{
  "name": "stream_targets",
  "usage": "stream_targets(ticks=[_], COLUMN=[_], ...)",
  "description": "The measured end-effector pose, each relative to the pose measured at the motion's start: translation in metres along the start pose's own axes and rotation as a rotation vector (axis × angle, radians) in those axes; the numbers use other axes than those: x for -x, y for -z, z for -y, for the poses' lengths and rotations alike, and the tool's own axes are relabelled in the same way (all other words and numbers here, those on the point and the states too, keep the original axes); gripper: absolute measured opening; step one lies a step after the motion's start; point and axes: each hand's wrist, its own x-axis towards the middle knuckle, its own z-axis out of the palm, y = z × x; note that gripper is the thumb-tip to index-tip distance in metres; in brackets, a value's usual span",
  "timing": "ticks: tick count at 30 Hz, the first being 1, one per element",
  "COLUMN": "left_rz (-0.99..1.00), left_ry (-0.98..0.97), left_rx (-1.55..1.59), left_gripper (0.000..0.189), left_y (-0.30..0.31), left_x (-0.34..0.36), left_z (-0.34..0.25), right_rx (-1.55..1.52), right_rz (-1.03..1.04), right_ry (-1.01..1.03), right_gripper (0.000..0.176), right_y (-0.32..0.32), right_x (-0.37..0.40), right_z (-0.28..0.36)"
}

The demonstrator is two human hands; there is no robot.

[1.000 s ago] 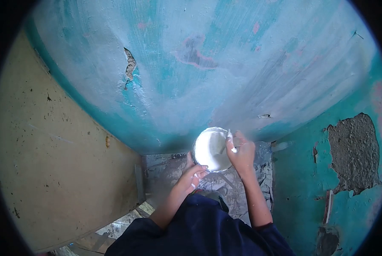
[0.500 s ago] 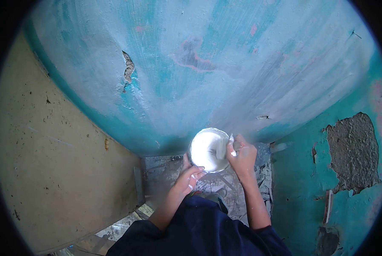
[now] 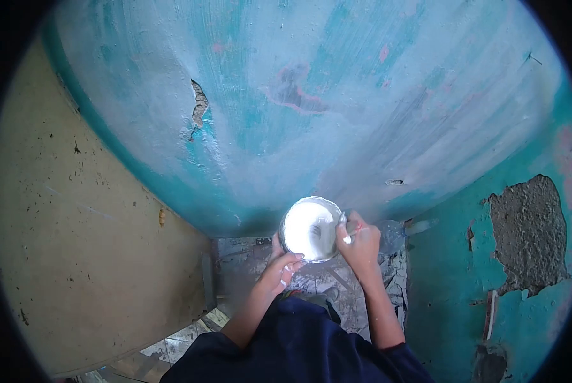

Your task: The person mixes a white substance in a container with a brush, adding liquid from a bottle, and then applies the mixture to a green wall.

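Note:
A round tub (image 3: 282, 239) of white, creamy coating is held out in front of my body, its bright contents facing up. My left hand (image 3: 282, 271) grips it from the lower left, thumb over the rim and white smears on the fingers. At the right side of the rim, my right hand (image 3: 360, 249) is closed around a white-smeared tool (image 3: 343, 220) that reaches into the tub. White coating also marks the right thumb. Glare and the fist hide most of the tool, so I cannot tell its kind.
Ahead stands a turquoise wall (image 3: 247, 159) with whitish streaks and a chipped hole (image 3: 199, 105). A beige panel (image 3: 107, 255) borders the left. On the right wall (image 3: 445, 287), a large patch of bare plaster (image 3: 530, 233) shows. Debris litters the floor (image 3: 235, 255) below.
The tool has shifted within the tub, and the right hand has moved slightly left and down with it. The tub sits slightly lower and further left in view.

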Motion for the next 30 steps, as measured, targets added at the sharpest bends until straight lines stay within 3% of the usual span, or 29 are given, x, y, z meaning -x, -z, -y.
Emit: stream_targets(ticks=[2,3,7,10,13,15,19,22,25,28,30], left_rz=[-0.013,-0.030,-0.002,-0.002,-0.017,-0.004,0.020,-0.005,-0.001,0.006,0.000], left_ry=[0.019,0.047,0.069,0.043,0.000,0.017,0.071,0.075,0.027,0.023,0.070], left_rx=[0.005,0.010,0.019,0.023,0.016,-0.033,-0.002,-0.023,-0.036,-0.010,0.004], left_gripper=[0.081,0.080,0.080,0.080,0.082,0.083,0.083,0.083,0.081,0.081,0.081], left_y=[-0.002,-0.005,-0.007,-0.003,-0.007,-0.008,-0.008,-0.005,-0.006,-0.012,-0.014], left_x=[0.000,0.001,0.007,0.006,0.005,0.004,0.006,0.004,0.001,0.001,0.003], left_z=[0.004,0.007,0.008,0.002,-0.002,0.000,0.008,0.004,-0.001,0.001,0.008], right_rx=[-0.266,-0.298,-0.252,-0.032,-0.069,-0.273,-0.325,-0.163,0.051,-0.169,-0.306], right_rz=[-0.120,-0.061,-0.084,-0.070,-0.005,-0.047,-0.049,-0.111,-0.018,0.002,-0.073], right_ry=[0.134,0.068,0.026,0.002,0.012,0.127,0.034,-0.004,0.058,0.047,0.151], right_gripper=[0.019,0.019,0.014,0.013,0.014,0.016,0.017,0.018,0.015,0.014,0.014], right_y=[-0.013,-0.011,-0.009,0.002,0.008,-0.004,-0.014,-0.002,0.008,0.000,-0.014], right_x=[0.005,0.004,-0.008,-0.008,0.001,0.005,-0.007,-0.012,-0.005,0.001,-0.004], right_z=[0.006,0.012,0.012,0.006,0.009,0.010,0.006,0.004,0.004,0.011,0.008])
